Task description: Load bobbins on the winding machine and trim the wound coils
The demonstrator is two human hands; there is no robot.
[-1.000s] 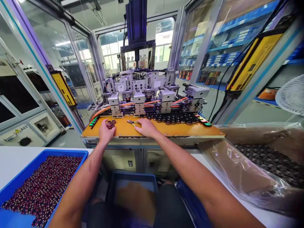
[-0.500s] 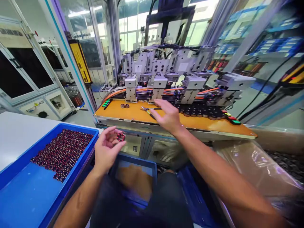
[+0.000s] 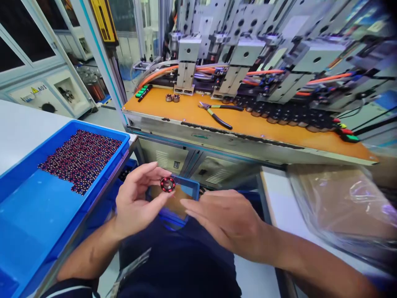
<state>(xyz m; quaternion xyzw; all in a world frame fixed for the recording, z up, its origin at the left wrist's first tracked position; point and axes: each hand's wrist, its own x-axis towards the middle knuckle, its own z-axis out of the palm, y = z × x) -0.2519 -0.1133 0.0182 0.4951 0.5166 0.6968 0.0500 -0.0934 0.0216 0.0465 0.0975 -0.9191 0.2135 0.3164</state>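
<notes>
In the head view my left hand (image 3: 138, 200) pinches a small ring-shaped stator (image 3: 168, 184), dark with red spots around its open centre, between thumb and fingertips. Close by on the right is my right hand (image 3: 228, 215), thumb and forefinger drawn together and pointing at the ring, a small gap apart from it. Whatever the right fingertips may hold is too small to make out. Pliers (image 3: 215, 114) with black and yellow handles lie on the orange bench top (image 3: 189, 111), beyond both hands. Two copper-coloured stators (image 3: 173, 98) stand to their left.
A blue tray (image 3: 29, 248) at left holds a large heap of small red-and-black parts (image 3: 82, 157). Across the back of the bench runs a multi-station machine (image 3: 232, 70), with a row of dark round parts (image 3: 285, 116). At right lies a plastic-covered box (image 3: 338, 198); a blue bin (image 3: 194, 188) sits below my hands.
My right hand has drawn back from above the pliers to beside the left hand, its fingers closing together. The left hand keeps the stator. The view has tilted down and closer.
</notes>
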